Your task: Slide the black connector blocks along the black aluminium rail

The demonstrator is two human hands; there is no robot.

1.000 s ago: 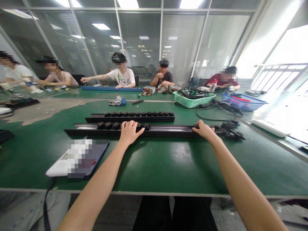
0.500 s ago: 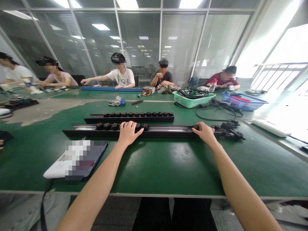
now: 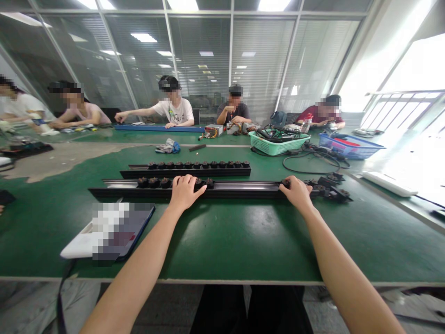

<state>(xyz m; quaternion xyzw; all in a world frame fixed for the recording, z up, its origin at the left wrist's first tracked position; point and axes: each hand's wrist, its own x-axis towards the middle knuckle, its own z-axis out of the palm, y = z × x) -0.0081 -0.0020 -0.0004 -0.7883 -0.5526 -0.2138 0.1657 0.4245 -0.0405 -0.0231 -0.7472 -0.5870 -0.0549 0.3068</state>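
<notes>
A long black rail (image 3: 243,194) with a shiny channel lies crosswise on the green table in front of me. Small round black units (image 3: 153,182) sit in a row along its left part. My left hand (image 3: 184,191) is closed over the rail's top, fingers bent over the far side among the units. Another small black unit (image 3: 285,183) is pinched in my right hand (image 3: 297,192) near the rail's right end. Several loose black units (image 3: 335,188) lie just right of that hand. A second black rail (image 3: 187,173), filled with similar units, lies parallel behind the first.
A white device and a dark tablet-like object (image 3: 146,227) lie at front left. Farther back are a grey cloth (image 3: 168,146), a green basket (image 3: 274,147) full of cables, and a blue basket (image 3: 351,147). Several people sit across the table, one reaching over a blue bar (image 3: 160,128).
</notes>
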